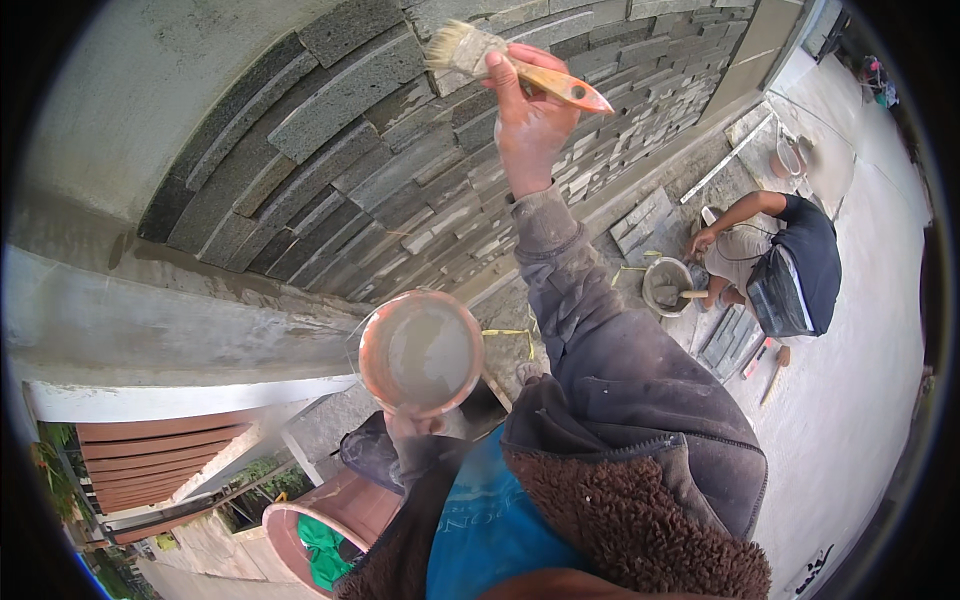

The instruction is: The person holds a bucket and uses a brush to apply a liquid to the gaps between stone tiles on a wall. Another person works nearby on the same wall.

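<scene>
Raised in front of the stone-clad wall (400, 170), my right hand (533, 125) is closed round a paintbrush (560, 88). The brush has a wooden handle with an orange tip, and its pale bristles point left toward the grey stone strips; I cannot tell whether they touch. Low at my left, my left hand (408, 424) grips the near rim of an orange bucket (376, 345). Cloudy grey liquid fills much of the bucket. The left fingers are partly hidden beneath it.
A co-worker (800, 260) in dark clothes crouches at the right beside a mortar bucket (667, 287). Stone slabs (730, 340) and a small brush (775, 375) lie on the floor there. A large pink tub (330, 520) with green cloth stands below left.
</scene>
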Demonstrator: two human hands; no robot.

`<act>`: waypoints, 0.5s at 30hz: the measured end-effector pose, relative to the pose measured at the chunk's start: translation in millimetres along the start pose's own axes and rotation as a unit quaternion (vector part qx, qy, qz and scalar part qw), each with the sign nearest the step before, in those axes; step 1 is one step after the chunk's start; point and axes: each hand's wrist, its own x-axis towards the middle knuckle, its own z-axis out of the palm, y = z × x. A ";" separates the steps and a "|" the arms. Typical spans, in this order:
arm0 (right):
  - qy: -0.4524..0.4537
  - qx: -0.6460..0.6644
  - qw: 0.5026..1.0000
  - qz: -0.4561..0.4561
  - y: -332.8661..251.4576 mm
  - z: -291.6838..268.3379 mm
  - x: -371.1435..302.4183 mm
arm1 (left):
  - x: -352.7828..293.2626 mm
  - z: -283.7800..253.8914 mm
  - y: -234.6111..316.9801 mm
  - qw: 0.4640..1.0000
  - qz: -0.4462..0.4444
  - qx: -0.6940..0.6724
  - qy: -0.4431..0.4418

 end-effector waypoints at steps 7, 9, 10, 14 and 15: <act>0.116 -0.092 0.989 -0.003 33.1 -49.9 102.7 | -5.2 11.5 2.7 0.996 0.033 0.051 -0.057; 0.121 -0.084 0.989 0.007 41.0 -40.9 108.6 | -4.4 13.7 2.0 0.995 0.045 0.059 -0.061; 0.122 -0.079 0.989 0.013 42.6 -37.5 107.6 | -3.7 13.2 1.9 0.994 0.051 0.067 -0.063; 0.098 -0.053 0.992 0.055 39.6 -25.0 92.0 | -7.3 25.2 5.1 0.999 -0.012 0.025 -0.041; 0.091 -0.040 0.992 0.076 43.6 -17.6 81.4 | -9.7 30.0 7.4 0.999 -0.045 -0.012 -0.016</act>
